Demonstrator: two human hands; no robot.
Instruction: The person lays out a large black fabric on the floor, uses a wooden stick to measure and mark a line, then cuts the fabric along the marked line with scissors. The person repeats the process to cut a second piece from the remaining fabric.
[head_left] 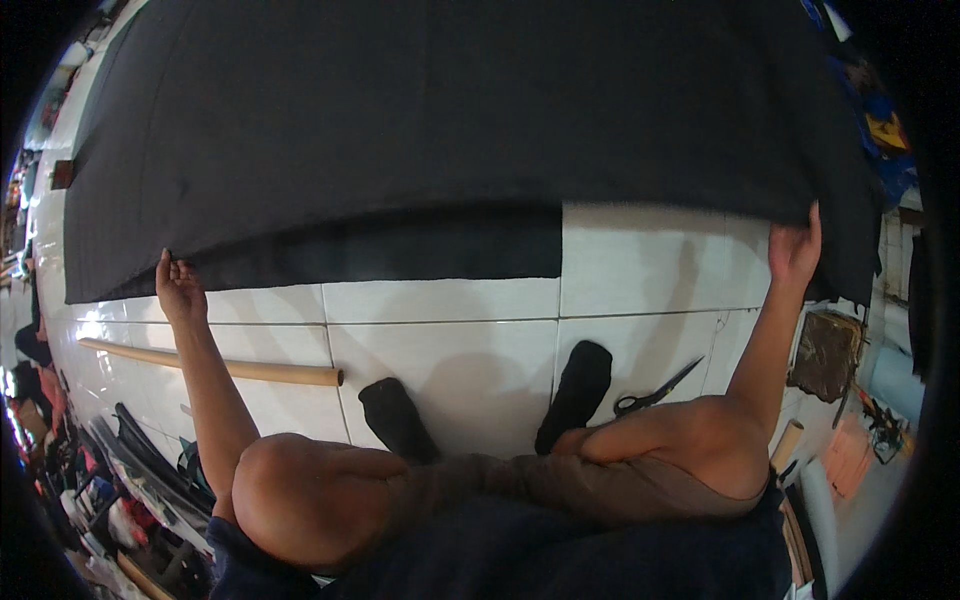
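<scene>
A large dark grey cloth [450, 110] spreads across the floor ahead of me, its near edge lifted. Beneath that edge, a darker layer of cloth [430, 250] lies flat on the tiles and ends in a straight side near the middle. My left hand [182, 290] is closed on the raised edge toward the cloth's left corner. At the right, my right hand [795, 252] grips the same edge, thumb on top and the other fingers partly hidden under the cloth. Between the two hands the edge sags in a shallow curve above the floor.
Black-handled scissors [657, 388] lie by my right foot. A cardboard tube [250, 370] rests on the white tiles [450, 345] beneath my left forearm. At the right sits a brown plastic-wrapped bundle [828, 350]. Clutter [110, 500] piles up at the lower left.
</scene>
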